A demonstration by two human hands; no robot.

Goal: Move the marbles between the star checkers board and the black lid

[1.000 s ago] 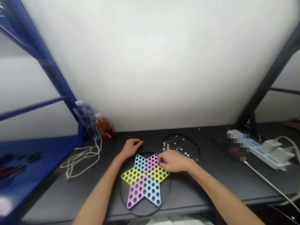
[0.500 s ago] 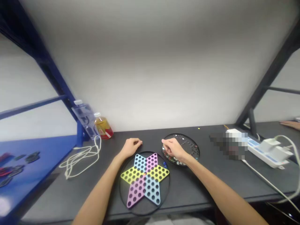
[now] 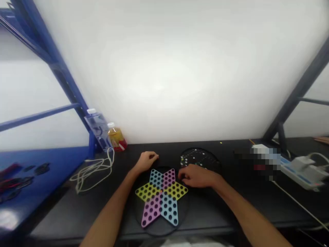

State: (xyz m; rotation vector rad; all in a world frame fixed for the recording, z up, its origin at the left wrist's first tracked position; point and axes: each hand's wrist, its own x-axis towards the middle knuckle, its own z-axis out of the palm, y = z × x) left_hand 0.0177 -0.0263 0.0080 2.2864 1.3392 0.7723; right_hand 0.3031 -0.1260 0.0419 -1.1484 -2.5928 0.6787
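A round black game board with a star (image 3: 160, 197) of pink, blue and yellow perforated points lies on the dark table in front of me. My left hand (image 3: 146, 161) rests curled at the board's far left rim. My right hand (image 3: 196, 176) hovers with fingers pinched at the star's right yellow point; whatever it holds is too small to see. Behind it sits a round black tray (image 3: 205, 158) with several small marbles.
A coiled white cable (image 3: 94, 169) lies to the left, two bottles (image 3: 113, 137) stand by the blue rack post. A blue shelf (image 3: 28, 175) with dark items is at far left. A power strip with plugs (image 3: 299, 166) and its cord are at right.
My right hand has moved from the marble tray back toward the star's right point. My left hand has stayed at the board's rim.
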